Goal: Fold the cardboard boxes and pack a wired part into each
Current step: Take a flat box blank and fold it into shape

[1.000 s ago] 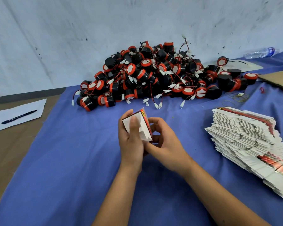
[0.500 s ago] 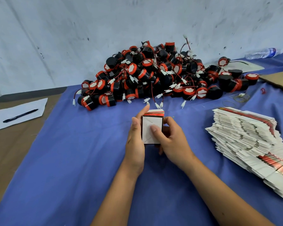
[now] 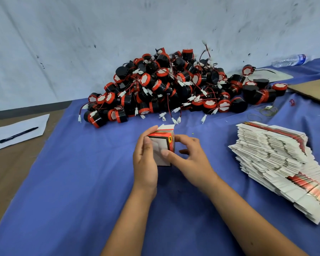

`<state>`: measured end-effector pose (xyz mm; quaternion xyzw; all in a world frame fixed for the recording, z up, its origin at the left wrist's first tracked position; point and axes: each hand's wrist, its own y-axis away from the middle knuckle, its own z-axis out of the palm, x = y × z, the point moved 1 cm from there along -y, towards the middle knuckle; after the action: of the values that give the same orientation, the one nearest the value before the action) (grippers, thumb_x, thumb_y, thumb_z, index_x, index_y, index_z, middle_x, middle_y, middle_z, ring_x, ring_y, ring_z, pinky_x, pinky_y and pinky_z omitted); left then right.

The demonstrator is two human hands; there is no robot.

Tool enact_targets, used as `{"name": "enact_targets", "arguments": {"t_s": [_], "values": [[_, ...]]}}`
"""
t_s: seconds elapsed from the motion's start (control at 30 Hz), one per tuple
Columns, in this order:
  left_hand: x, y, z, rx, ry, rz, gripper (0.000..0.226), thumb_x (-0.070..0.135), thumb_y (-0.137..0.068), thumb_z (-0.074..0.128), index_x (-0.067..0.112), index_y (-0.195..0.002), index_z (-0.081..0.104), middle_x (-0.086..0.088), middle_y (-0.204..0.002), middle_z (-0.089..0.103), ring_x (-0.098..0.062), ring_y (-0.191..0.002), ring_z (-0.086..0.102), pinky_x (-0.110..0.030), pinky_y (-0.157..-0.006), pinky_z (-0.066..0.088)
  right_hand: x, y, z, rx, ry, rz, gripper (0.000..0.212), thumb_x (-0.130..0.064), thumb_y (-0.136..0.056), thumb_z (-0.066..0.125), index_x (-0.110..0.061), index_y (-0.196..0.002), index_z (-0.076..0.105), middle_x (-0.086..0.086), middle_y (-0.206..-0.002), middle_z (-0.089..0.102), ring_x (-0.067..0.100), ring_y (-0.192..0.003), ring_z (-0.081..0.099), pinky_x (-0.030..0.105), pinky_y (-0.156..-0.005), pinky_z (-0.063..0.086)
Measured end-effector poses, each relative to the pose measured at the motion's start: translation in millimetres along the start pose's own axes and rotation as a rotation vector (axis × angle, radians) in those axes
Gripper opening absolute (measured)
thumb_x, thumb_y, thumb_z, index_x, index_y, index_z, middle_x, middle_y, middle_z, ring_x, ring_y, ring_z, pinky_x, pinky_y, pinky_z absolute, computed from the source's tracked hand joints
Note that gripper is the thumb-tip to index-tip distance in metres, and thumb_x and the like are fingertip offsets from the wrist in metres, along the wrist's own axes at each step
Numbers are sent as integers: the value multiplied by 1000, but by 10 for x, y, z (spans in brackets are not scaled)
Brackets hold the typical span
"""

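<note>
A small white and red cardboard box (image 3: 162,145) stands folded up at the middle of the blue cloth (image 3: 72,182). My left hand (image 3: 145,163) grips its left side, with the fingers curled over the top. My right hand (image 3: 189,161) holds the right side, its thumb pressing the white bottom flap that faces me. A flap at the far end stands open. Behind the box lies a big heap of black and red wired parts (image 3: 174,87) with white plugs. A slanted stack of flat unfolded boxes (image 3: 277,157) lies to the right.
A sheet of white paper (image 3: 17,132) with a black pen (image 3: 17,134) lies on the brown table at the left. Brown cardboard (image 3: 314,89) and a plastic bottle (image 3: 290,60) sit at the far right. Rubber bands (image 3: 264,110) lie near the heap. A grey wall stands behind.
The box has been turned and tipped so its red side shows on top. My right thumb has moved down the white flap. Both hands stay on the box.
</note>
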<state>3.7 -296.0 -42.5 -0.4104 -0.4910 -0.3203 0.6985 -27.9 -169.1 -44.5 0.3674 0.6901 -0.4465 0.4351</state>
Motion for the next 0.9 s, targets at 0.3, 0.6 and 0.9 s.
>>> {"name": "enact_targets", "arguments": {"t_s": [0.3, 0.6, 0.9], "values": [[-124, -26, -41, -33, -277, 21, 52, 64, -82, 61, 25, -116, 62, 17, -103, 69, -1, -98, 65, -16, -81, 50, -40, -12, 91, -72, 917, -358, 34, -5, -80, 62, -23, -108, 66, -9, -89, 69, 20, -94, 61, 45, -111, 36], [-253, -196, -251, 224, -665, 109, 24, 30, -107, 51, 12, -113, 65, 2, -109, 70, -26, -106, 64, -32, -86, 45, -23, -517, -153, 494, 511, -270, 22, -17, -90, 46, -15, -89, 68, -1, -87, 67, 25, -90, 55, 35, -70, 44], [-140, -24, 124, 44, -799, 343, 69, 66, -90, 48, 46, -154, 31, -6, -161, 23, -23, -148, 30, -24, -109, 28, 455, -1371, -593, -10, 1077, 507, 29, -19, -96, 55, -10, -122, 62, 14, -141, 46, 35, -140, 28, 53, -109, 34]]}}
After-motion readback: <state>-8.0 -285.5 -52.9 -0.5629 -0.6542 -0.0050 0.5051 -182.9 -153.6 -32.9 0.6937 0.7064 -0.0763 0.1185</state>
